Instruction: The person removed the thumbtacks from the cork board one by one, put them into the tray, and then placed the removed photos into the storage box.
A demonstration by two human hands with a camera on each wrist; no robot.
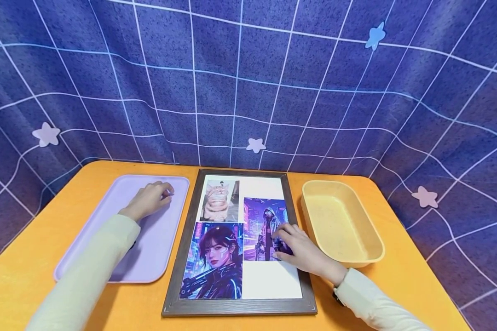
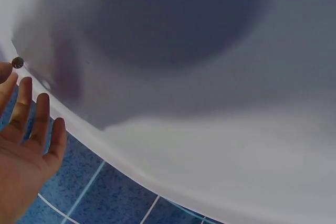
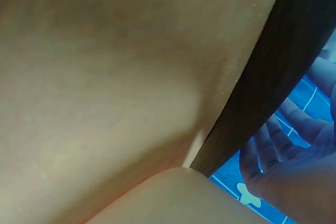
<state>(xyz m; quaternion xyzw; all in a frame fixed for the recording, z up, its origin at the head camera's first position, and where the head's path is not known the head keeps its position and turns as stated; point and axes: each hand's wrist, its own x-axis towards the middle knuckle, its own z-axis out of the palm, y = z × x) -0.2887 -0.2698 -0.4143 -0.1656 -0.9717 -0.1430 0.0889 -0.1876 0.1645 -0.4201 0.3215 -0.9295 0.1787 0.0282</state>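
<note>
Over the far right part of the lilac tray (image 1: 120, 202) is my left hand (image 1: 151, 200), its fingers bent. The left wrist view shows a small dark round thing (image 2: 17, 62) at my left thumb and forefinger tips, which appear to pinch it; its kind cannot be told. My right hand (image 1: 300, 248) reaches over the right side of the dark-framed white board (image 1: 271, 280), fingers loosely bent at the right edge of the picture of a hooded figure (image 1: 258, 225). A cat picture (image 1: 217, 202) and a large picture of a dark-haired figure (image 1: 215, 266) lie on the board's left half.
Right of the board stands a deep yellow bin (image 1: 341, 220). All of these rest on an orange table (image 1: 401, 285). A blue curtain (image 1: 219, 92) with a white grid and pale stars hangs behind and at the sides.
</note>
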